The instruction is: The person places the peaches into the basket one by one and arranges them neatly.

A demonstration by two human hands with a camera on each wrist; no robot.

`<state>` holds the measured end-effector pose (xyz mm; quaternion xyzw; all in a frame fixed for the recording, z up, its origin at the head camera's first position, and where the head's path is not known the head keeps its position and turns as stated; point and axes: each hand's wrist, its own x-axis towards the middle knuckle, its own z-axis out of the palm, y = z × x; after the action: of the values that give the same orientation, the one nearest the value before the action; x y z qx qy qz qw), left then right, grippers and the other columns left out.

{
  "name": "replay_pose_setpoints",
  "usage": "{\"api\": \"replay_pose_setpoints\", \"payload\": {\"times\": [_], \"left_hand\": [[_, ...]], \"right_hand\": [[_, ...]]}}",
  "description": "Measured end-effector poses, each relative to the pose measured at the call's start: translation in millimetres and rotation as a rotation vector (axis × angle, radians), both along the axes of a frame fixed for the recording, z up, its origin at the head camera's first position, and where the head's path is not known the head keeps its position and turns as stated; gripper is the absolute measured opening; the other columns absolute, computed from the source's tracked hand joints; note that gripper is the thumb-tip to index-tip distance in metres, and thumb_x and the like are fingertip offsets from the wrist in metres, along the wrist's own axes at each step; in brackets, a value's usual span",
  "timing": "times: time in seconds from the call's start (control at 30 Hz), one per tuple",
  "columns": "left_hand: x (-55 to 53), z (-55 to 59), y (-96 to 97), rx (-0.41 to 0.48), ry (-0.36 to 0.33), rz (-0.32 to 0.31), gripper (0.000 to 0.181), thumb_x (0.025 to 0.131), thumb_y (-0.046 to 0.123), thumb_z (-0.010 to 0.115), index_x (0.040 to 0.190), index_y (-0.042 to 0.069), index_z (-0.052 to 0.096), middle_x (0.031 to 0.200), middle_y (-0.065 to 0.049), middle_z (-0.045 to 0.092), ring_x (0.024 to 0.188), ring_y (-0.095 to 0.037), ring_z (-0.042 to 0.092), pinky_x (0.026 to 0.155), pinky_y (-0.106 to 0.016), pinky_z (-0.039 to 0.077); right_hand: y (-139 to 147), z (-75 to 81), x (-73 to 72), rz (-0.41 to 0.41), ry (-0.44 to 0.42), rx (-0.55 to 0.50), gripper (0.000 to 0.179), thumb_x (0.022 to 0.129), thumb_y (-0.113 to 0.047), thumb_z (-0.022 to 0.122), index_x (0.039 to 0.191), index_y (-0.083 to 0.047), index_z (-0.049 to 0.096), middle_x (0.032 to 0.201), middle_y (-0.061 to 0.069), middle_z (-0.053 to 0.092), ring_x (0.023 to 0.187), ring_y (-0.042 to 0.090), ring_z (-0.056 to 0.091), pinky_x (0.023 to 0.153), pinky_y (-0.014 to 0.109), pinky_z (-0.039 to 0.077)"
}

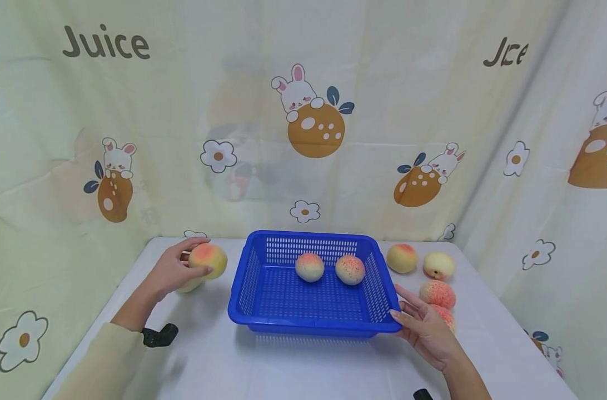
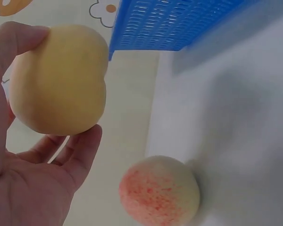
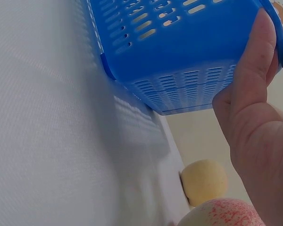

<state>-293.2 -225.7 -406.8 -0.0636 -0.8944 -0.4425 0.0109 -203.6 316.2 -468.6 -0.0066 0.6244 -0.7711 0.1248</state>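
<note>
At about half past nine from the centre of the blue plastic basket [image 1: 293,303], the yellow peach [image 1: 208,260] with an orange-red blush is held by the left hand [image 1: 175,268], the thumb and fingers curved around it. In the head view a narrow gap separates the fruit from the basket's left rim, so the basket's interior lies toward three o'clock from it; the left hand is clearly the nearer. The peach is roundish, with no marked long axis, while the basket's long axis runs from nine to three. At the basket's four o'clock corner, the right hand [image 1: 426,329] grips the rim between thumb and fingers. The hands are well apart, on opposite sides of the basket. Inside, right of centre, sit a pink-topped peach [image 1: 309,268] and a speckled peach [image 1: 350,270], side by side and slightly apart. Another peach [image 1: 190,285] lies below the left hand, partly hidden in the head view. Four more peaches [image 1: 437,294] line the two-to-four o'clock side, the lowest partly covered by the right hand. The table [image 1: 208,361] has a smooth white covering; behind it hangs a cream curtain [image 1: 253,100] printed with rabbits, fruit and flowers.
</note>
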Motion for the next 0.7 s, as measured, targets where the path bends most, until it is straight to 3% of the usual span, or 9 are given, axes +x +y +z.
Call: {"api": "replay_pose_setpoints", "payload": {"times": [0.13,0.43,0.7], "left_hand": [[-7.8,8.0,2.1,-0.004,0.002,-0.048,0.070,0.085,0.031,0.083,0.147,0.016,0.052,0.137,-0.019,0.059,0.116,-0.035,0.058,0.083,-0.031,0.051],[-21.6,27.3,9.4,-0.017,-0.023,-0.112,0.071,0.084,0.029,0.083,0.147,0.019,0.051,0.135,-0.016,0.060,0.118,-0.035,0.056,0.090,-0.038,0.052],[-32.9,35.1,21.1,-0.008,-0.055,-0.168,0.074,0.082,0.032,0.087,0.146,0.019,0.052,0.135,-0.015,0.059,0.118,-0.033,0.055,0.089,-0.036,0.054]], "right_hand": [[0,0.3,-0.2,0.002,-0.002,-0.001,0.076,0.103,-0.009,0.060,0.165,-0.012,0.015,0.111,-0.002,0.062,0.101,0.012,0.069,0.090,0.032,0.060],[0,1.7,0.3,-0.001,-0.008,0.001,0.075,0.103,-0.009,0.059,0.164,-0.012,0.016,0.112,-0.002,0.062,0.102,0.012,0.069,0.091,0.031,0.060],[-1,3.3,1.3,0.006,-0.005,-0.002,0.076,0.103,-0.009,0.060,0.165,-0.011,0.015,0.113,-0.002,0.064,0.104,0.013,0.070,0.091,0.033,0.060]]}}
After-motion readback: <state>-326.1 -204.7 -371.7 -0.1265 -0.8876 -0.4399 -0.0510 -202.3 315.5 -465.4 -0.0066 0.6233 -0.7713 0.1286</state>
